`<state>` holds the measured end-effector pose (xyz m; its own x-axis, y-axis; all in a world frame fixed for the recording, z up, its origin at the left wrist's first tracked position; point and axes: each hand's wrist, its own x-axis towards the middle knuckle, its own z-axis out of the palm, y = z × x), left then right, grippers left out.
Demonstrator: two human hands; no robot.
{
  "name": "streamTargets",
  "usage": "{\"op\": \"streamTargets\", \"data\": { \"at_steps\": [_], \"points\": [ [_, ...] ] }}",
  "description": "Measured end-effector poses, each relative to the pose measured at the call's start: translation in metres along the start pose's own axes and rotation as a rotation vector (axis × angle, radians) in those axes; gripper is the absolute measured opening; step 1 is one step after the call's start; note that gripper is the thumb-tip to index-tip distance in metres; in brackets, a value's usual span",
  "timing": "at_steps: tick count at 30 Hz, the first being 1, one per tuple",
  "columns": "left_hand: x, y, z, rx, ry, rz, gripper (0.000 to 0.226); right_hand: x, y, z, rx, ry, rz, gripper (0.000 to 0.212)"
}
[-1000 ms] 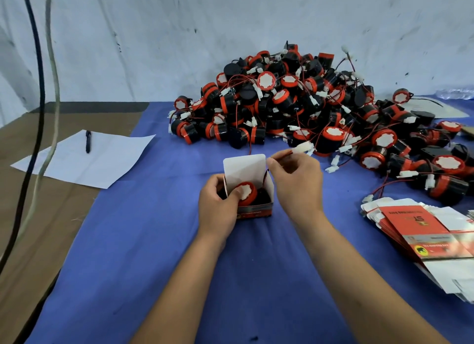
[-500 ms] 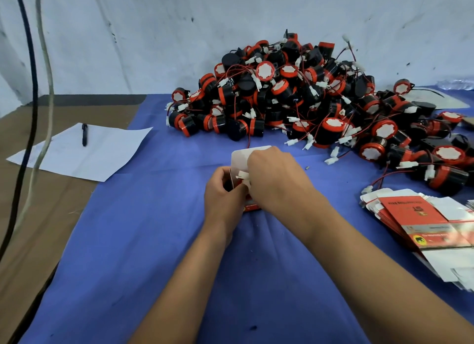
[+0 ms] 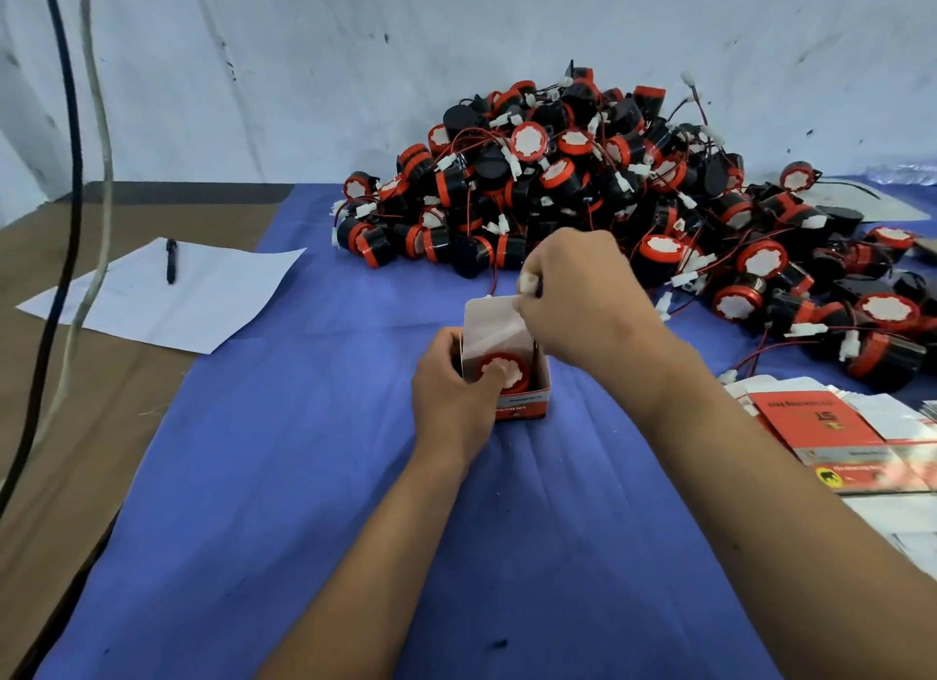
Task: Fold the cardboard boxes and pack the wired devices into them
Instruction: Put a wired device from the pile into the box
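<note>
Gripping the open cardboard box (image 3: 522,400), the left hand (image 3: 451,390) thumbs the wired device (image 3: 502,372) inside; right hand (image 3: 583,299) fingers (image 3: 530,284) pinch its white connector (image 3: 527,283) above.

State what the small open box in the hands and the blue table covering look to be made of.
Small open white-and-red box: thin matte cardboard, judging by its creased upright flap and printed side. Blue table covering: probably woven cloth, matte, with soft wrinkles and a draping edge.

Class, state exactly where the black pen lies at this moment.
In the head view, the black pen lies far left on the white paper sheet, on the brown surface beside the blue cloth.
</note>
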<state>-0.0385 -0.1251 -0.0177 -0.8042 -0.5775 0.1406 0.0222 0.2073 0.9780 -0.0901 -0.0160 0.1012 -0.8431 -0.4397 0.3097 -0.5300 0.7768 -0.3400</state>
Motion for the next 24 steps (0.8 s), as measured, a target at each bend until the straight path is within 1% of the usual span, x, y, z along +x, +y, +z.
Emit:
{"op": "streamTargets", "data": {
  "at_steps": [2,4,7,11,13,14,16,17,18,19,21,23,24],
  "points": [
    [0.001,-0.001,-0.002,-0.011,-0.032,-0.010,0.018,-0.004,-0.009,0.010,-0.093,-0.056,-0.031,0.028],
    [0.001,0.000,-0.003,-0.069,-0.062,-0.045,0.011,-0.007,-0.016,0.016,-0.156,-0.086,-0.047,0.034],
    [0.001,0.001,-0.002,-0.057,-0.080,-0.041,0.019,-0.010,-0.018,0.020,-0.190,-0.073,-0.039,0.031],
    [0.000,0.002,0.000,-0.084,-0.112,-0.027,0.017,-0.016,-0.027,0.028,-0.276,-0.122,-0.073,0.026],
    [-0.002,0.006,-0.002,-0.101,-0.141,-0.004,0.013,-0.016,-0.030,0.032,-0.292,-0.139,-0.076,0.030],
    [-0.003,0.009,-0.002,-0.122,-0.155,0.001,0.018,-0.016,-0.032,0.034,-0.279,-0.143,-0.060,0.033],
    [-0.005,0.013,-0.003,-0.206,-0.182,-0.017,0.042,-0.016,-0.035,0.036,-0.237,-0.157,-0.016,0.034],
    [-0.006,0.015,-0.003,-0.229,-0.193,-0.022,0.050,-0.016,-0.036,0.037,-0.218,-0.162,-0.004,0.034],
    [-0.006,0.016,-0.004,-0.235,-0.203,-0.023,0.053,-0.016,-0.037,0.039,-0.185,-0.160,0.018,0.032],
    [-0.007,0.016,-0.004,-0.238,-0.215,-0.026,0.051,-0.015,-0.036,0.041,-0.144,-0.138,0.042,0.031],
    [-0.006,0.013,-0.005,-0.201,-0.220,-0.008,0.033,-0.017,-0.032,0.047,-0.062,-0.051,0.094,0.024],
    [-0.003,0.008,-0.006,-0.113,-0.184,0.016,0.016,-0.024,-0.029,0.053,-0.011,0.032,0.123,0.019],
    [-0.001,0.005,-0.006,-0.068,-0.166,0.022,0.011,-0.029,-0.027,0.057,-0.019,0.052,0.110,0.016]
  ]
}}
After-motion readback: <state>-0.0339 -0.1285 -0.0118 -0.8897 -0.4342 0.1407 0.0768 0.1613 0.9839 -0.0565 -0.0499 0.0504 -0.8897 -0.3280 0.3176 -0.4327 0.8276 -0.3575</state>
